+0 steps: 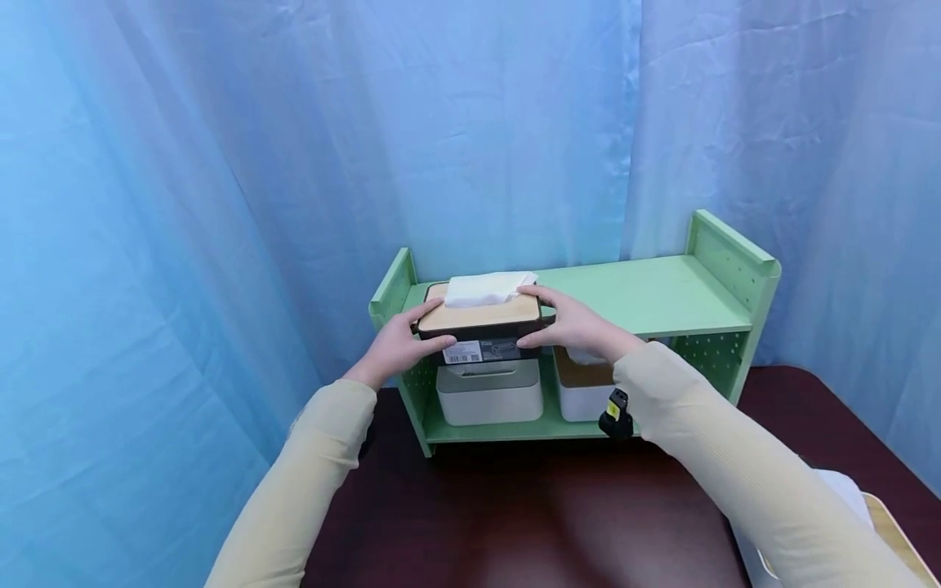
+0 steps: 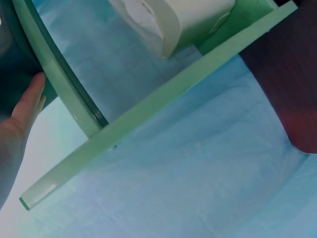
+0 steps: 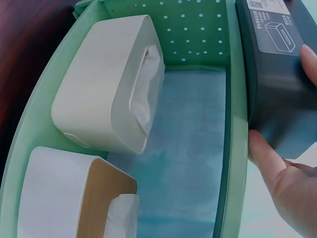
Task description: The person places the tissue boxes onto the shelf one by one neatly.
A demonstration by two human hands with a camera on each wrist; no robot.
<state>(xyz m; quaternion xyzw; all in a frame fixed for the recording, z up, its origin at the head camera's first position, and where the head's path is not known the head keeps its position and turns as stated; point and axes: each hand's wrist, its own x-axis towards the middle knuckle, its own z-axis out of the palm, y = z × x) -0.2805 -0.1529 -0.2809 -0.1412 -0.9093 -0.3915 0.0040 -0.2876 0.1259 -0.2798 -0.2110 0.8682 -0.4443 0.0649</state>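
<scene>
A black tissue box [image 1: 480, 331] with a light wooden lid is at the left end of the green shelf rack's [image 1: 647, 296] upper board. White tissue sticks out of its slot, and a printed label shows on its front. My left hand [image 1: 397, 349] holds its left end, thumb on the front and fingers at the lid. At the other end, my right hand [image 1: 582, 327] grips it the same way. In the right wrist view, the box's dark side [image 3: 277, 111] lies against the board edge, with right fingertips at its bottom edge. The left wrist view shows only part of the left hand [image 2: 24, 121].
On the lower shelf stand a white tissue box with a grey top [image 1: 491, 404] and a white one with a wooden top [image 1: 577, 400]. A dark wooden table [image 1: 551, 506] carries the rack. A wood-edged item [image 1: 893, 531] lies at lower right. Blue curtains [image 1: 515, 139] hang behind.
</scene>
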